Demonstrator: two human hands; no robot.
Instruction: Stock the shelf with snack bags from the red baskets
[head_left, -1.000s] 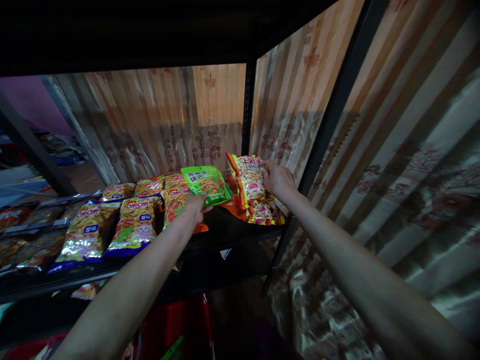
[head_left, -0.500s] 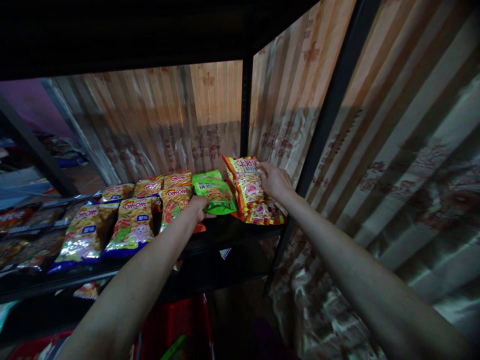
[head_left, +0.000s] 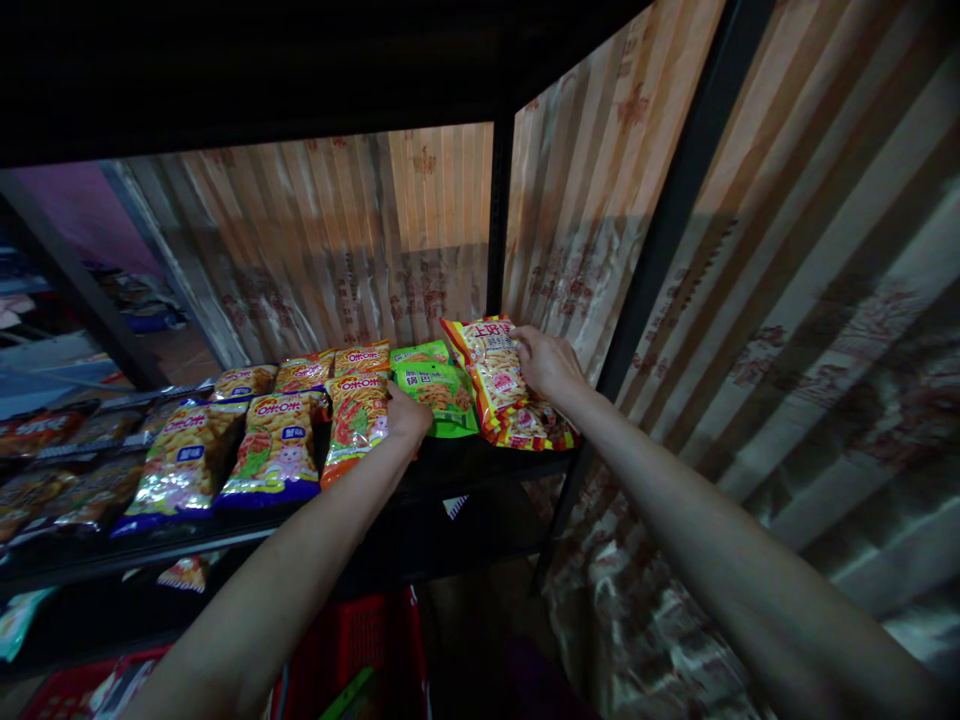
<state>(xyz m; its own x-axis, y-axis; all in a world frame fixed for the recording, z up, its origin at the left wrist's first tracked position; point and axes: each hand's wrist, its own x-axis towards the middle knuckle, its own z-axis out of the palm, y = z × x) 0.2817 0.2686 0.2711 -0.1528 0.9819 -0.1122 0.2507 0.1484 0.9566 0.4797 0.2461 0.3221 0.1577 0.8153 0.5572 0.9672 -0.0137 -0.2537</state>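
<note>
Bright green, glossy plastic snack pouch [head_left: 442, 400] lies face up, leaning back a bit, near the right end of a black metal shelf [head_left: 480, 465]. Another green pouch [head_left: 420, 352] peeks out behind its top edge. Left hand [head_left: 409, 412] is at the pouch's left side, over the seam with the next bag; fingers mostly hidden from me, can't tell if they're gripping anything.

Right of the pouch, touching or nearly so: a red-and-yellow plastic snack bag [head_left: 495, 375], tilted up. Right hand [head_left: 547, 362] has it pinched at the upper right edge, thumb and fingers closed on it. A similar red-and-yellow bag, crinkled [head_left: 536, 425], lies under it.

Left of the green pouch: an orange plastic snack bag with a noodle-like print [head_left: 354, 415], partly covered by the left hand. Further left, two puffy yellow bags with blue bottoms [head_left: 274, 445], side by side. Smaller row of yellow-orange bags [head_left: 304, 370] behind these. Far left, dark brown clear-wrapped packs [head_left: 94, 490], contents too dim to read.

Below, a red plastic basket [head_left: 367, 630] with something green [head_left: 351, 695] inside. Behind and to the right, beige-brown striped sheeting [head_left: 435, 215] with reddish prints; black metal post [head_left: 501, 215] at the back corner.
</note>
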